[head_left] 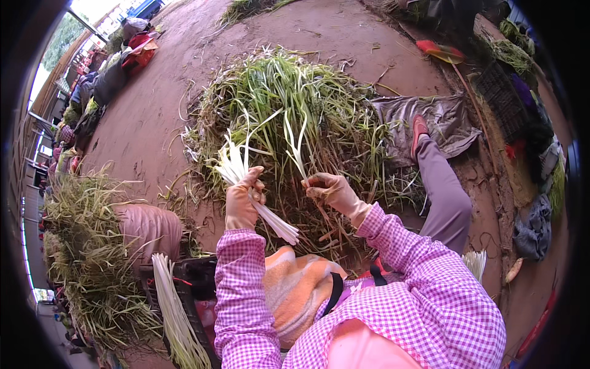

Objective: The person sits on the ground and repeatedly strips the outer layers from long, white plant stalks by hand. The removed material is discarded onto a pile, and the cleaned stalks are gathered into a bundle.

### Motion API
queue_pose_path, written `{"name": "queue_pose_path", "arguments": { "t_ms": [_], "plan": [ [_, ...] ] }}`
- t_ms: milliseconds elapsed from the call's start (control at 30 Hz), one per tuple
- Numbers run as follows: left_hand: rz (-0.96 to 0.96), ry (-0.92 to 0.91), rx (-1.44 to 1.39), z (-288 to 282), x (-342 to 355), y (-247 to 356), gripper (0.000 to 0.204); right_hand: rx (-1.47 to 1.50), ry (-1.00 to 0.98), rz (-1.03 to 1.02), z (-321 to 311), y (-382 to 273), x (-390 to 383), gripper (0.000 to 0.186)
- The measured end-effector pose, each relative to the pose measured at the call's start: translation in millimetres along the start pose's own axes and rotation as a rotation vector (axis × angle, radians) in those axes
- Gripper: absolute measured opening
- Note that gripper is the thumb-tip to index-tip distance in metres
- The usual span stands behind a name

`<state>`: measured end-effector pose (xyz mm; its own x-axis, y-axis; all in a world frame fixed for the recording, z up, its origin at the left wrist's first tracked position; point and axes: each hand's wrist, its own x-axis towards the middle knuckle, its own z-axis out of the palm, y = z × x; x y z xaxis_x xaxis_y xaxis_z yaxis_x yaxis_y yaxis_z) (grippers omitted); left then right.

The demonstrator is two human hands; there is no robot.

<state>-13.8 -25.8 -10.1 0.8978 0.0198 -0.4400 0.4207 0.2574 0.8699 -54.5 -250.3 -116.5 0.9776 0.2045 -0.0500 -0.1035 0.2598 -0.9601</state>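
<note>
We see a rough produce-sorting area: a soiled reddish-brown floor (147,117), one heap of leafy stalks (276,80) beyond the left hand (243,200) and right hand (335,194), another heap (86,264) left of them.

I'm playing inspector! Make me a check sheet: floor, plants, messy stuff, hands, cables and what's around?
Surface: reddish-brown floor, plant bits scattered on it.
Job's things: big green plant pile in front of the person; bundle of white stalks and pale leafy stalk, both in hand.
Clutter: crumpled grey sheet, right of the pile.
Hands: left hand grips the bundle; right hand pinches the leafy stalk.
Cables: nothing seen.
Surroundings: another plant heap at left; blue-grey cloth far right.
</note>
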Motion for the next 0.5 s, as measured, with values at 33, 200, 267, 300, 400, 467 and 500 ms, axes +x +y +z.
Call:
{"name": "queue_pose_path", "arguments": {
  "t_ms": [33,200,267,300,400,467,500],
  "plan": [
    [0.001,0.025,-0.014,5,-2,-4,0.024,0.004,-0.021,0.020,2,-4,-3,0.015],
    [-0.114,0.141,0.046,21,-3,-13,0.022,-0.102,0.004,0.088,11,-22,-11,0.012],
    [-0.041,0.059,0.043,24,-5,-21,0.022,-0.162,0.001,0.129,14,-23,-15,0.011],
    [-0.075,0.040,0.025,26,-5,-25,0.023,-0.272,0.032,0.079,16,-22,-17,0.013],
    [-0.031,0.009,0.137,33,-6,-37,0.024,-0.620,0.077,-0.276,22,-14,-21,0.017],
    [-0.043,0.034,0.160,34,-6,-42,0.027,-0.702,0.048,-0.347,23,-9,-21,0.017],
    [-0.028,0.048,0.165,33,-5,-42,0.025,-0.726,0.038,-0.391,23,-7,-17,0.017]
  ]
}}
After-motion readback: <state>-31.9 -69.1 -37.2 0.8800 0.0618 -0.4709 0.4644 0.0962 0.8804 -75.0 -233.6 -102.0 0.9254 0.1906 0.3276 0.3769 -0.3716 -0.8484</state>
